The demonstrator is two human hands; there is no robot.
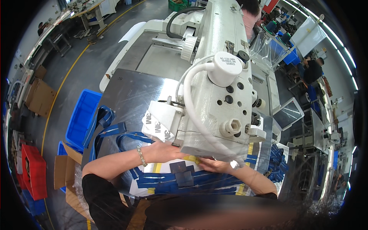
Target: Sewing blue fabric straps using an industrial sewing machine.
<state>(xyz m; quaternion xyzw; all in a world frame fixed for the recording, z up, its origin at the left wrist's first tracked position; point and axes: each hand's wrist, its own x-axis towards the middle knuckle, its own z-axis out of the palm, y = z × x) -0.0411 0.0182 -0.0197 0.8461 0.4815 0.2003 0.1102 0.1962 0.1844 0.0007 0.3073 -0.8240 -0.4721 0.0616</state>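
Note:
A white industrial sewing machine (214,111) stands over the metal work plate, and both hands reach under its head. My left hand (166,151), with a beaded bracelet at the wrist, lies palm down by a yellow strip (191,158); its fingertips are hidden below the machine head. On the other side of that strip is my right hand (215,165), fingers stretched out low over the work, partly covered by the head and a white cable. In front of both hands lie long blue zippers (161,179) side by side, with dark denim patches (183,174) on top of them.
More blue zipper tape (111,132) hangs over the plate's left side, near blue bins (82,119) and an open cardboard box (69,163). A pile of blue zippers (276,163) sits at the right. Beyond it stands a tilted screen (288,114). Other people work farther back.

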